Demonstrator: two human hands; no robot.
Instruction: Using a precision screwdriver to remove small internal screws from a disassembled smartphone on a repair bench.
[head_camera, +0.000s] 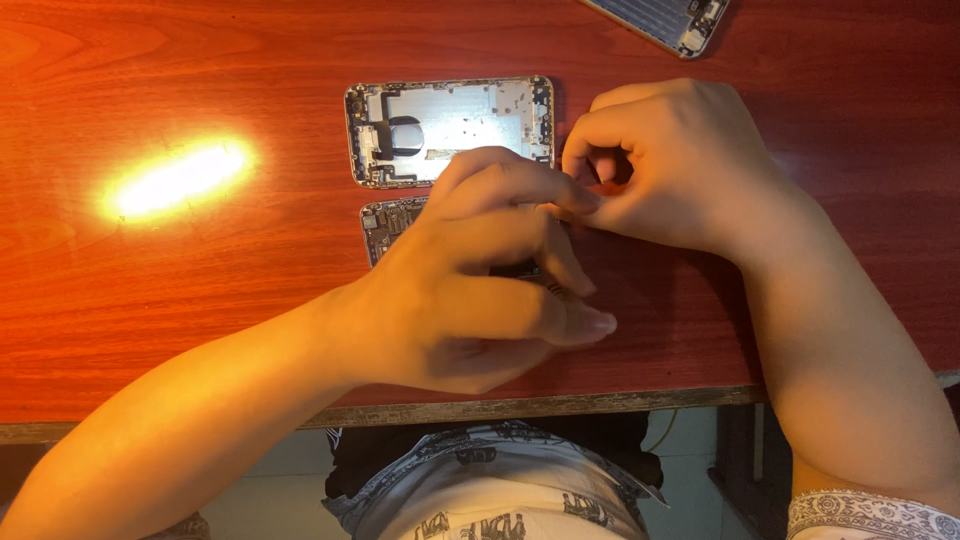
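An opened phone back housing (450, 125), silver inside with small parts along its rim, lies on the red wooden table (200, 300). Just below it lies a dark phone circuit board (390, 222), mostly covered by my left hand (480, 280). My left hand rests on the board with fingers curled over it. My right hand (670, 165) is curled beside the housing's right end, its fingertips pinched against my left index finger. Whatever sits between the fingertips is hidden.
Another opened phone housing (665, 20) lies at the top edge of the table, partly out of view. A bright lamp reflection (178, 180) glares on the wood at the left. The table's front edge (500, 408) runs just above my lap.
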